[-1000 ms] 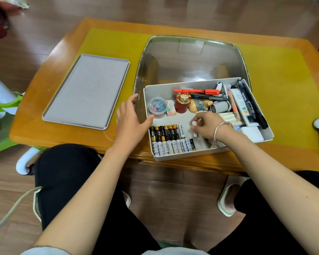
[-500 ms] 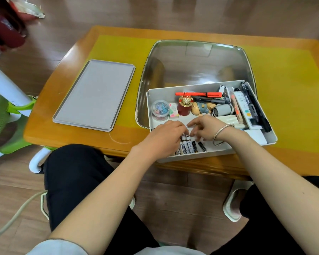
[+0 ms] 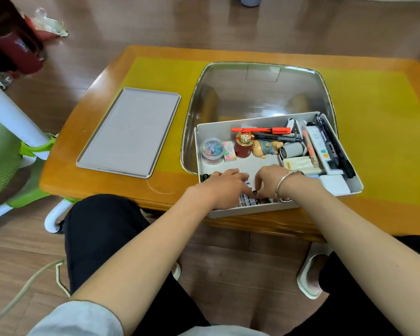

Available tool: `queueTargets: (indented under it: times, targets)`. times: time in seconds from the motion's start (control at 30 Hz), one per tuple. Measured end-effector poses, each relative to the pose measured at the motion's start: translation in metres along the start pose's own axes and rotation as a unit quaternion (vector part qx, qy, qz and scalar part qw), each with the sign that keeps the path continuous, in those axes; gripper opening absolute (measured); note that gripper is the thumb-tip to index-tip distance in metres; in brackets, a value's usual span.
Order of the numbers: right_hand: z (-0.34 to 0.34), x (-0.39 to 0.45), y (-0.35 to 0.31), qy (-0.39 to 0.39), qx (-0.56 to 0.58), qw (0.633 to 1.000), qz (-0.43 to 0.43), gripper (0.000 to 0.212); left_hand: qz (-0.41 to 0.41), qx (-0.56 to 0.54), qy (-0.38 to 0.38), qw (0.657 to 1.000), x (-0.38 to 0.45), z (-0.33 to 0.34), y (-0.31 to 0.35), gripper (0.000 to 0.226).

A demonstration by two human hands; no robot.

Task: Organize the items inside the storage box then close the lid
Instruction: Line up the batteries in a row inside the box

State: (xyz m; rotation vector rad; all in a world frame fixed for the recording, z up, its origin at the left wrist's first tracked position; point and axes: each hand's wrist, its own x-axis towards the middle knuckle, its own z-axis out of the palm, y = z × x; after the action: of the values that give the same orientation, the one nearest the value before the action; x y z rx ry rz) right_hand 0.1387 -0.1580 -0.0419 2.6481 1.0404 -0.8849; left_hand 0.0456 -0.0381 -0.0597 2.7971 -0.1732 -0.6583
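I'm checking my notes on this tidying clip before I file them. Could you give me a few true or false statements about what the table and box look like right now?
1. Both hands are inside the storage box, over the batteries. True: the left hand and the right hand meet at its near edge.
2. The lid is on the box. False: it lies flat on the table, left of the box.
3. The orange pen lies along the far wall of the box. True.
4. The bracelet is on the left wrist. False: it is on the right wrist.
5. The jar of clips stands at the box's right end. False: it is in the far left corner.
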Motion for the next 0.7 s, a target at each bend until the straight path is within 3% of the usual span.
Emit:
queueTargets:
  times: [0.17,0.43,0.7]
  targets:
    - [-0.001,0.002,-0.002,-0.038,0.003,0.999,0.023,0.038,-0.001,-0.003,0.010,1.000,-0.001,0.000,0.000,0.063]
    - [0.004,0.002,0.005,-0.038,0.025,0.998,0.039,0.032,-0.044,-0.064,0.070,0.995,0.006,0.000,-0.001,0.057]
    - [0.010,0.005,-0.001,-0.020,0.028,0.996,0.078,0.039,-0.065,-0.051,0.050,0.995,0.011,-0.003,0.000,0.061]
